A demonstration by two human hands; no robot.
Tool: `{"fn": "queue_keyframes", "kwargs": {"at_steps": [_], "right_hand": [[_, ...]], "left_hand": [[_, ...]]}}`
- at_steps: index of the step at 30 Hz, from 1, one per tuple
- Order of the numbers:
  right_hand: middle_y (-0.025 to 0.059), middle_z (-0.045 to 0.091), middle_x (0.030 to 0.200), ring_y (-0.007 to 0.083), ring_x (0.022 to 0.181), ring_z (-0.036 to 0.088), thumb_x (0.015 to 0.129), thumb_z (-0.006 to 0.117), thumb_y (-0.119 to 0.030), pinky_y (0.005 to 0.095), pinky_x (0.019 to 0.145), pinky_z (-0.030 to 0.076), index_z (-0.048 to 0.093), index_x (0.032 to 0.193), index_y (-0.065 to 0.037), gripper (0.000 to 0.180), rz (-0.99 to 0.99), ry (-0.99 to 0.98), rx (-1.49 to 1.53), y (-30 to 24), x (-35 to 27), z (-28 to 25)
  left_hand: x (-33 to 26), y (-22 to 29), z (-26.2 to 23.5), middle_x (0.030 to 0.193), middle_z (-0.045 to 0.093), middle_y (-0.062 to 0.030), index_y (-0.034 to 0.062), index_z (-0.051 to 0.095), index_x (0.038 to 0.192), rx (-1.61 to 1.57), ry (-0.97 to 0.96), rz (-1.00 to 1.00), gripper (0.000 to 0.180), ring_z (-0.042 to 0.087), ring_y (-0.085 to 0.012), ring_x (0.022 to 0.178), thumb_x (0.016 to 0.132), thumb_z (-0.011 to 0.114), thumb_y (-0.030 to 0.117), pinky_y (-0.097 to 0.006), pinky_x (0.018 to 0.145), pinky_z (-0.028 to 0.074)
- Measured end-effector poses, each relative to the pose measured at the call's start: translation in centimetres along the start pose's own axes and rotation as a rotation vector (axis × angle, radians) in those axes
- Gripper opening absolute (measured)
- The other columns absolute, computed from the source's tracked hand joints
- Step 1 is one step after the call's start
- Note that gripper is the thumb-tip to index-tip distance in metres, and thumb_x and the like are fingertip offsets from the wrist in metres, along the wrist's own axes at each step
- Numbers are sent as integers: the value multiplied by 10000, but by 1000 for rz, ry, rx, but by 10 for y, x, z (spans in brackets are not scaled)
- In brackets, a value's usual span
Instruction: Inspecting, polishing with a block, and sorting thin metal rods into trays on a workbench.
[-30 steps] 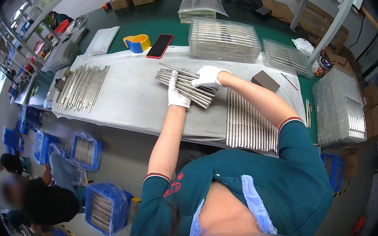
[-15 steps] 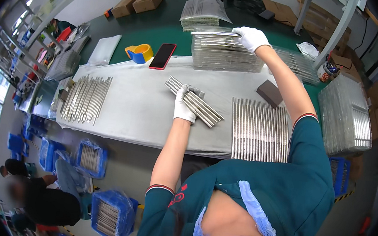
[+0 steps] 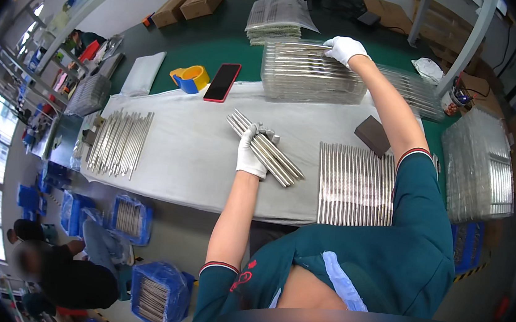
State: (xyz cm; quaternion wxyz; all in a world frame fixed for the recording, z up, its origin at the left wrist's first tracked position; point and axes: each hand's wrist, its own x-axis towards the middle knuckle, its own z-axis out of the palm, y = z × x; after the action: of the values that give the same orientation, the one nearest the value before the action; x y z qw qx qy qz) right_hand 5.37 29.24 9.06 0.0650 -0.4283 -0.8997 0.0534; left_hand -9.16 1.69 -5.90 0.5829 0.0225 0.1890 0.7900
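Note:
My left hand [image 3: 250, 155], in a white glove, is wrapped round a bundle of shiny metal rods [image 3: 278, 162] held slantwise above the grey cloth [image 3: 191, 148]. Farther off, my gloved right hand [image 3: 347, 51] is at the top of a stack of clear plastic trays [image 3: 314, 91]. Its fingers close on the right end of a metal rod [image 3: 306, 46] lying across the top tray; the fingertips are partly hidden. More rods lie side by side in that tray. Right of the bundle, a neat row of rods [image 3: 355, 186] lies on the cloth by my body.
A loose group of rods [image 3: 120, 143] lies at the left. Beyond are a phone [image 3: 222, 83], a yellow and blue tape dispenser [image 3: 190, 79] and stacked sheets [image 3: 279, 17]. A dark block [image 3: 372, 135] touches the row of rods. Wrapped trays [image 3: 480, 167] stand right; a person [image 3: 73, 273] is lower left.
My right hand has shifted slightly along the top tray, its fingers lower at the rod's end. My left hand keeps the bundle in nearly the same place. The whole view has tilted slightly.

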Motion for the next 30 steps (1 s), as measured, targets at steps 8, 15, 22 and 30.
{"fn": "queue_keyframes", "kwargs": {"at_steps": [8,15,22,30], "right_hand": [[91,631,1087,271,994,595,804,609,-296,345,868,457,627,1136,-189,349,-8,10,9,7,15,8],[88,642,1065,265,983,601,782,631,-313,342,868,457,634,1128,-211,361,-18,-28,-31,10,24,-1],[97,631,1091,265,1009,588,790,618,-317,330,894,437,624,1140,-166,381,8,-34,126,20,28,7],[71,635,1088,261,1013,590,784,619,-340,357,874,453,627,1135,-219,371,-6,-25,-29,18,35,8]], "left_hand": [[-2,0,2,757,586,-68,80,565,896,-5,7,3,146,582,-231,751,844,607,209,-411,742,499],[-2,-1,2,737,588,-55,73,563,904,37,-1,26,187,580,-220,734,818,636,222,-394,735,496],[-2,-2,4,734,584,-49,74,561,901,22,11,13,183,577,-212,741,815,637,218,-392,742,489],[-3,-1,3,737,590,-43,84,572,889,15,1,-7,157,584,-204,746,821,632,212,-395,756,495]]}}
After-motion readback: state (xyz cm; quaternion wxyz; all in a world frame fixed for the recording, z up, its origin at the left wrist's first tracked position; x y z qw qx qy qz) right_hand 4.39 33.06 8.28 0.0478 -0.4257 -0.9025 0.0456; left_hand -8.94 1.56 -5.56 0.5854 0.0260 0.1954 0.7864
